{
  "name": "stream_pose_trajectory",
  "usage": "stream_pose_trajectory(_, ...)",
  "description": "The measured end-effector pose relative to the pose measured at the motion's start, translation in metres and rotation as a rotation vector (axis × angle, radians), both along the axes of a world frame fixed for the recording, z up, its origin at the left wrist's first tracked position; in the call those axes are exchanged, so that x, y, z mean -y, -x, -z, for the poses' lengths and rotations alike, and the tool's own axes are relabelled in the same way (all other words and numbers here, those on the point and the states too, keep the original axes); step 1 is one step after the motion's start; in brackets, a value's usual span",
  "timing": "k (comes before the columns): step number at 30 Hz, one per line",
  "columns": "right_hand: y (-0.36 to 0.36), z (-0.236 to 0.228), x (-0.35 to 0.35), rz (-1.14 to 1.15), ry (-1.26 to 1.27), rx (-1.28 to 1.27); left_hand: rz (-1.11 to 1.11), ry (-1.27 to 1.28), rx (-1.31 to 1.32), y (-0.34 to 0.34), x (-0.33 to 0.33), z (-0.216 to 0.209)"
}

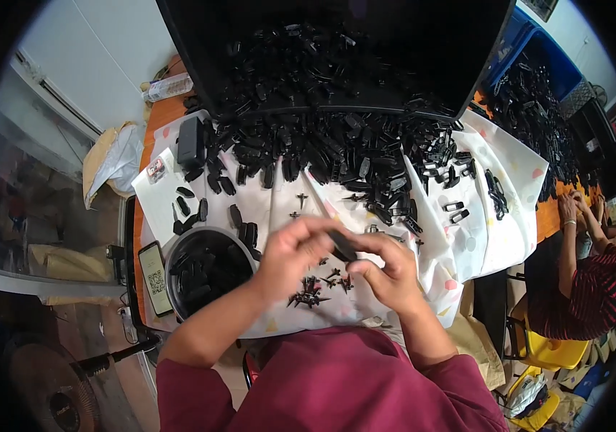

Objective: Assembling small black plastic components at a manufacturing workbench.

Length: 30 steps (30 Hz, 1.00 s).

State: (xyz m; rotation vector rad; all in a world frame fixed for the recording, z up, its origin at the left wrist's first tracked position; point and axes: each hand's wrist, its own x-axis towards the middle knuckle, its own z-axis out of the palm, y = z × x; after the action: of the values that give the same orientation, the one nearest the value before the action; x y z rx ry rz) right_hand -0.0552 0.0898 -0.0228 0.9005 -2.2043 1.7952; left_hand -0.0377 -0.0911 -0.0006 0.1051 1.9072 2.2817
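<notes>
Over the near middle of the table I hold a small, oblong black plastic part between my two hands. My right hand grips it with the thumb and fingers closed on its lower end. My left hand, slightly blurred, has its curled fingers at the part's upper left end. Beneath my hands lies a small pile of pointed black pieces on the patterned white cloth. To the left of my left forearm stands a round tub holding more black parts.
A large heap of black parts spills from a big black bin at the back. A phone lies left of the tub, near a black box. At right, another person works beside a blue crate.
</notes>
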Motion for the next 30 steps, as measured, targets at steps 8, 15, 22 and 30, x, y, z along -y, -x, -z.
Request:
stream_pose_trajectory(8,0.007,0.037,-0.039,0.294,-0.051,0.516,-0.330,0.542,0.300,0.097,0.104,0.064)
stream_pose_trajectory(15,0.016,0.055,-0.045,0.440,-0.619,0.257,-0.276,1.463,-0.049,0.114,0.087,0.078)
stream_pose_trajectory(22,0.020,0.070,-0.011,0.490,-1.076,0.145,-0.051,0.400,0.113,0.068,0.058,0.047)
stream_pose_trajectory(30,0.024,-0.003,0.014,0.086,0.001,0.313,0.024,1.026,-0.577,0.032,0.012,-0.005)
